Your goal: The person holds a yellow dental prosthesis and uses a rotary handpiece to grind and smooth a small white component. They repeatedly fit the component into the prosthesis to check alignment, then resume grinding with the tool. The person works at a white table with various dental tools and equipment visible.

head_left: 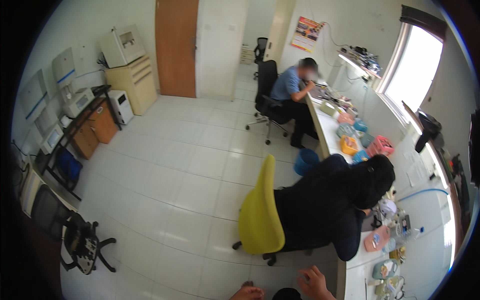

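At the lower edge is my left hand (247, 292), partly cut off, its fingers loosely bent. Whether it is open or holds something does not show clearly. Right of it, my right hand (315, 282) is raised with bent fingers a little apart and nothing visible in them. Neither hand touches anything I can see. A yellow-green chair (262, 215) stands just ahead of them, and a person in black (320, 205) sits on it, bent over the long white workbench (352, 280). My right hand is near the bench's near end.
A second person in blue (287, 85) sits farther along the bench. A blue bin (306, 162) stands between the two seats. Pink baskets (380, 146) and coloured tubs line the bench. At left are a worn black chair (82, 240), a desk with machines (77, 102) and a cabinet (132, 85).
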Action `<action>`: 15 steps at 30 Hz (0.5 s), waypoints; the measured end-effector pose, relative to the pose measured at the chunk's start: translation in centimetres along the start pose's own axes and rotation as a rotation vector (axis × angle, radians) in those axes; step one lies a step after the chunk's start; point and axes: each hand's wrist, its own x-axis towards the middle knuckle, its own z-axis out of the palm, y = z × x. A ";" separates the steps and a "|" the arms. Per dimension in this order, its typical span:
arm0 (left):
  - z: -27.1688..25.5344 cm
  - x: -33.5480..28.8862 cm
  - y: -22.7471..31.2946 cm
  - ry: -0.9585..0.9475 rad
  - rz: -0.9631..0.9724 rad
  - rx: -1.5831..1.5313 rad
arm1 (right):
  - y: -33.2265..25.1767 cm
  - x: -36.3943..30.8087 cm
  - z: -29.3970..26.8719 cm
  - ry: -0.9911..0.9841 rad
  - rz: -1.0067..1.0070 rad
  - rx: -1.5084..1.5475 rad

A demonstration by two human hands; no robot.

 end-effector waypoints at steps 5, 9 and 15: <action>-1.1 -9.4 12.2 0.300 0.175 -0.036 | -8.8 16.6 5.3 -0.052 -0.427 0.197; -7.8 -7.7 20.9 0.443 0.173 0.061 | -14.0 25.7 9.9 -0.201 -0.322 0.259; -21.9 -3.7 38.9 0.644 0.106 0.424 | -17.7 41.1 15.2 -0.160 -0.430 0.267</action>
